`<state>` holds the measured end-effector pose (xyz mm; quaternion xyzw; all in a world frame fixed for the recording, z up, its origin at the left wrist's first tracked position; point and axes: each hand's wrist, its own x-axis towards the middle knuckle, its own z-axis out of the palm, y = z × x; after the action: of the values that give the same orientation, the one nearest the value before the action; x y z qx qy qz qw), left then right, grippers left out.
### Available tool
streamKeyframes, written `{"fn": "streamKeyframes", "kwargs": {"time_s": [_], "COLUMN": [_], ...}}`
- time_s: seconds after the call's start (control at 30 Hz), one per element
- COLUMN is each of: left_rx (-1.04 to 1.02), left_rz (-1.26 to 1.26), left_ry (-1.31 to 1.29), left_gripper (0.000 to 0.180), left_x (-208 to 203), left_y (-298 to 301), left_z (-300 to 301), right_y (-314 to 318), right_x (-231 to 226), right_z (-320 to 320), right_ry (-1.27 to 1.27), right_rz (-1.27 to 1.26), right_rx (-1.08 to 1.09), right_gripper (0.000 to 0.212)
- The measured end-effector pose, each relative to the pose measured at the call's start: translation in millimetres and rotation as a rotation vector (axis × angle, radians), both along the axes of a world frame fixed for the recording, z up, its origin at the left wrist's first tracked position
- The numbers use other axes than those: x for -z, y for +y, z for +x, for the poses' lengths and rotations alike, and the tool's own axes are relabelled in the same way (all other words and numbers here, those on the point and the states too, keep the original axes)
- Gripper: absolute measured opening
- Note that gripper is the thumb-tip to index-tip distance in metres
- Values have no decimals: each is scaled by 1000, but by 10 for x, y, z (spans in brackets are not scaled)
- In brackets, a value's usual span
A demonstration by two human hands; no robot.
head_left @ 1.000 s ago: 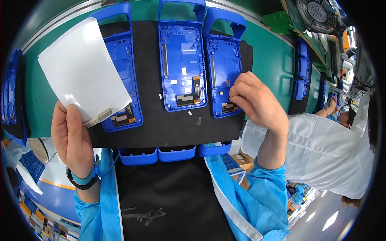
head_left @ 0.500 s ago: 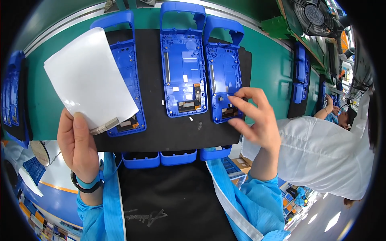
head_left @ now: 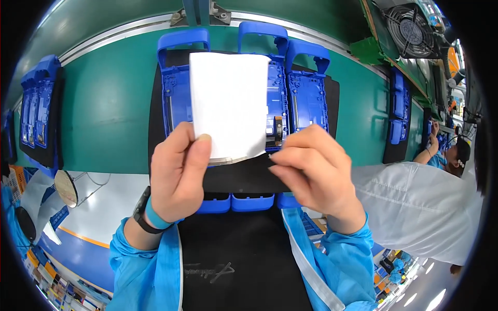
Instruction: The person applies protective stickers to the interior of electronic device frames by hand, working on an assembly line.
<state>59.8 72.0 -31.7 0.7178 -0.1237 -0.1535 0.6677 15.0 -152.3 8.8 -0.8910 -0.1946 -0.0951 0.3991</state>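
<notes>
White paper sheets (head_left: 231, 101), from where I stood, were held up over the middle of the bench (head_left: 109, 116), a grey strip (head_left: 228, 161) running along their lower edge. The person's left hand (head_left: 180, 173) had them pinched at the lower left corner, thumb in front. The right hand (head_left: 315, 173) was just beside the lower right corner, its thumb and forefinger drawn to a narrow gap; I could not tell whether a tiny piece sat between the tips.

Behind the sheets, three blue plastic housings (head_left: 308, 101) lay side by side on a black mat (head_left: 244, 181), the left and middle ones partly hidden. A dark watch (head_left: 141, 210) and a light-blue wristband (head_left: 156, 215) circled the left wrist. Over on the right were a round fan (head_left: 411, 30) and someone in a white garment (head_left: 415, 205).
</notes>
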Motion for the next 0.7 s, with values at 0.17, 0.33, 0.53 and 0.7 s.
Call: {"fn": "streamKeyframes", "kwargs": {"time_s": [0.17,0.33,0.53,0.7], "left_rx": [63,63,71,84], "left_rz": [-2,-55,-81,-283], "left_ry": [-36,-44,76,387], "left_gripper": [19,19,19,19], "left_x": [-64,-38,-37,71], "left_y": [36,40,57,77], "left_z": [-6,-28,-36,7], "right_y": [185,214,248,293], "right_x": [117,178,212,209], "right_z": [155,161,163,155], "right_ry": [-40,-33,-110,-130], "right_rz": [25,41,-9,-119], "right_rx": [-122,-167,-182,-185], "right_gripper": [25,24,26,27]}}
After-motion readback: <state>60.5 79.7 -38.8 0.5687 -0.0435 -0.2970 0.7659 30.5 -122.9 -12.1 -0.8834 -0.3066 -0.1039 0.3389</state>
